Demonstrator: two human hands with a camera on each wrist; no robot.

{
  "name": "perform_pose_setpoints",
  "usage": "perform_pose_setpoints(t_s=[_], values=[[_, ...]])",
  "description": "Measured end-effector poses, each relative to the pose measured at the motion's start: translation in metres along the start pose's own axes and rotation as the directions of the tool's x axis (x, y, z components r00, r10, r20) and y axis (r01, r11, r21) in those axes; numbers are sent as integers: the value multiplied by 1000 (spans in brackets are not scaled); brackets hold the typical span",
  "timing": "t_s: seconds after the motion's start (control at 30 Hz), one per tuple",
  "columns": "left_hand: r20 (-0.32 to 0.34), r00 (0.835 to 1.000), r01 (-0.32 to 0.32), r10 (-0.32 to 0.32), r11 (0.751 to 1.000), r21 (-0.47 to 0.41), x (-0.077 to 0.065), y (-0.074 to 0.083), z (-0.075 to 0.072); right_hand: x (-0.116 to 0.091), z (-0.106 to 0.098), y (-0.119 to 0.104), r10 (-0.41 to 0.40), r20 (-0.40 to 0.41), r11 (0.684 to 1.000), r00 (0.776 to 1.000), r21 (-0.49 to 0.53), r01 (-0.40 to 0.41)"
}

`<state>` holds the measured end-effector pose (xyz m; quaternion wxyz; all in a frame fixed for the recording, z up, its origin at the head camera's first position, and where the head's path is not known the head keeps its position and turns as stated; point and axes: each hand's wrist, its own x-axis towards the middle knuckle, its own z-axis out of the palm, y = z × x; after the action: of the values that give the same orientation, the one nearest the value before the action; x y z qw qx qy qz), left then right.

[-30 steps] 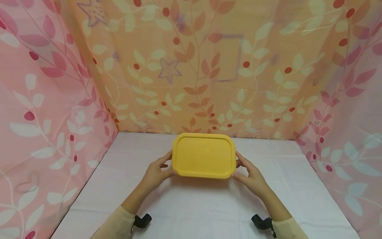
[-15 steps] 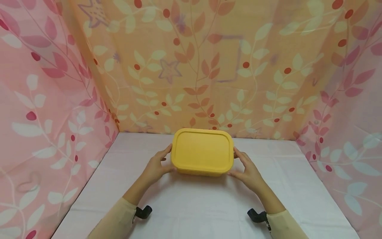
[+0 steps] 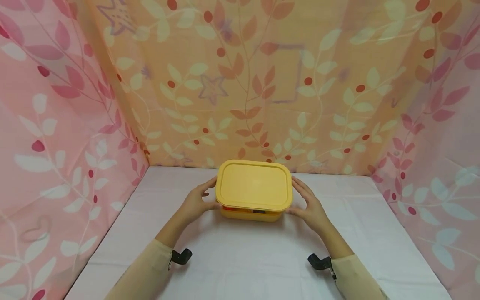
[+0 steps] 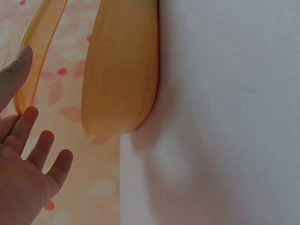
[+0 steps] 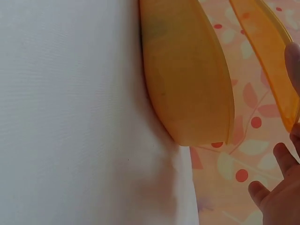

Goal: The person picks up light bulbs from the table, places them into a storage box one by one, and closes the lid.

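A yellow rectangular lid (image 3: pixel 255 185) is held level over a yellow plastic box (image 3: pixel 243 215) near the back of the table. My left hand (image 3: pixel 194 205) pinches the lid's left end between thumb and fingers. At the opposite end, my right hand (image 3: pixel 313 209) grips it the same way. Both wrist views show the lid apart from the box's rim, with the box (image 4: pixel 122 70) standing on the tabletop. Through the gap at the front, red and dark bits of the contents show; the rest is hidden under the lid.
White cloth covers the table (image 3: pixel 240 258). A floral curtain (image 3: pixel 240 83) hangs right behind the box, with pink patterned side curtains (image 3: pixel 63 166) at left and right. Black devices (image 3: pixel 181 256) are strapped at both wrists.
The lid has moved slightly back and up in the head view, with both hands following. A gap has opened between lid and box, and the box's front wall and some contents now show.
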<state>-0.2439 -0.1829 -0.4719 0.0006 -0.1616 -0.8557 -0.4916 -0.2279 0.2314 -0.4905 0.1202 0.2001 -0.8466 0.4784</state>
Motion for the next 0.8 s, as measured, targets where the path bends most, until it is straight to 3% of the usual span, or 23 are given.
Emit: perform_pose_setpoints(t_s=[0.23, 0.53, 0.8], values=[[30, 999, -27, 33, 985, -170, 4, -11, 2, 4, 3, 3, 93, 82, 995, 992, 40, -96], [61, 997, 50, -39, 980, -193, 1, -21, 5, 6, 6, 4, 154, 112, 986, 982, 41, -159], [67, 994, 104, -92, 969, -224, -1, -28, 11, 5, 10, 12, 198, 148, 971, 969, 107, -215]])
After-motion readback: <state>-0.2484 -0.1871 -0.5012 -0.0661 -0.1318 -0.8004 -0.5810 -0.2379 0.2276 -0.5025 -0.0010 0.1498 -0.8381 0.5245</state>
